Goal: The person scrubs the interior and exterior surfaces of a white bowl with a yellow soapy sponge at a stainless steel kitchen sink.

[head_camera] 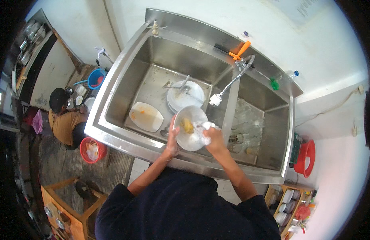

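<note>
A white bowl [193,141] is tilted over the front of the left sink basin, its inside facing up. My left hand [172,139] grips its left rim. At the right rim, my right hand [214,138] has curled fingers covered in white suds [206,127]; the foam hides whether they hold anything. Something yellow [187,125] lies inside the bowl, too blurred to name. Beyond the bowl, stacked white plates [185,100] carry cutlery [186,87]. An oval white dish [146,117] with orange food stains rests left of them on the basin floor.
Several drinking glasses [245,132] fill part of the right basin. A flexible faucet hose [237,76] hangs over the divider. An orange-handled brush [242,50] lies on the back ledge. Left of the sink, a person [64,120] crouches near a red basket [93,150] and a blue bucket [97,78].
</note>
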### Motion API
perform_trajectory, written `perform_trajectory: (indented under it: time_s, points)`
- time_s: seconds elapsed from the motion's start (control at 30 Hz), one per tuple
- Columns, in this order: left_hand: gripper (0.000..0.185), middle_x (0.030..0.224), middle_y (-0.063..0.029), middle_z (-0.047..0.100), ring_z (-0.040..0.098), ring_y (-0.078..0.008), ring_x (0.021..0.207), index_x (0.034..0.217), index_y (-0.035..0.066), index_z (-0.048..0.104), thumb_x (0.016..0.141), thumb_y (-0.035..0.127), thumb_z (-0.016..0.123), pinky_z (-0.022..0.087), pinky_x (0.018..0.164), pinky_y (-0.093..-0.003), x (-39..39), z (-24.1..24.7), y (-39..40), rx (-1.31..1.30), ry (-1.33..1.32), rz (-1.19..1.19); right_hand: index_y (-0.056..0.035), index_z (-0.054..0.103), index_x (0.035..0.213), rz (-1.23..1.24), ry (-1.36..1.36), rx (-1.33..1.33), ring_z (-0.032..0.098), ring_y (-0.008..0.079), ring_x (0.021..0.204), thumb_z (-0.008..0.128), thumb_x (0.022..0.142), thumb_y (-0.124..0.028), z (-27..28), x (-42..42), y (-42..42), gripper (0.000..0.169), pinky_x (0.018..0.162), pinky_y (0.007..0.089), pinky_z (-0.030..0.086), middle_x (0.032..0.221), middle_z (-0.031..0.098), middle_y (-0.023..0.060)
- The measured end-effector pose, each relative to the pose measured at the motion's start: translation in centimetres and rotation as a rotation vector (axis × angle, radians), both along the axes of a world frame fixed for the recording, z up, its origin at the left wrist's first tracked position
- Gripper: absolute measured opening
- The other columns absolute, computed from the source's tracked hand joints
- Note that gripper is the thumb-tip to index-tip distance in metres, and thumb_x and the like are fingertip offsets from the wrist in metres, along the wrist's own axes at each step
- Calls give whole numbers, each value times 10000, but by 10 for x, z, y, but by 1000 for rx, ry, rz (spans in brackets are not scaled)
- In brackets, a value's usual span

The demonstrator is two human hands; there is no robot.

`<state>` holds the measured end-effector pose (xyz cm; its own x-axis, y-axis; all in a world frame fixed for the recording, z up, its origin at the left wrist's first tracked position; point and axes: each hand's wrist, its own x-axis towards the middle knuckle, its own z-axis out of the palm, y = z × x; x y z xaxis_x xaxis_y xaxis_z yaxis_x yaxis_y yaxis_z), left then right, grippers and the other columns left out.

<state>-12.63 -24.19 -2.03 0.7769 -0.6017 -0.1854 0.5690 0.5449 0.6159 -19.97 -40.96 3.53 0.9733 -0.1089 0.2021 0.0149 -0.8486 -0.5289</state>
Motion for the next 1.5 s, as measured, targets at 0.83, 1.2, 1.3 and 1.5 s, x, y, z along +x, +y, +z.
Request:
perform_trajectory:
  time_s: [0.83,1.2,1.3,1.5]
  points:
    - [710,1358,-160,443,477,-273,1223,1438,43,261,924,500,438,374,1046,-420,-12,-70,0,-138,31,183,-27,543,1271,81,395,389,470,402,1217,656,800,-194,13,0,75,513,1017,444,381,1302,499,248]
    - [719,1290,-144,502,507,-274,1186,1345,34,404,899,598,395,415,1006,-413,-14,-14,7,-5,-112,271,-99,643,1147,144,107,272,609,306,998,665,767,-160,-35,3,37,385,844,385,473,1122,648,131]
    - [726,1308,-145,489,496,-278,1194,1359,29,392,882,577,417,420,994,-413,-11,-24,9,-2,-12,180,-81,636,1148,298,-282,-11,625,297,953,643,786,-129,-45,24,23,366,841,385,465,1114,652,126]
    - [789,1288,-155,504,514,-289,1154,1365,18,394,842,607,444,433,964,-416,-10,10,8,-79,106,78,-70,605,1131,-333,-89,1369,602,107,870,561,949,-261,34,47,37,267,671,279,492,1000,619,57]
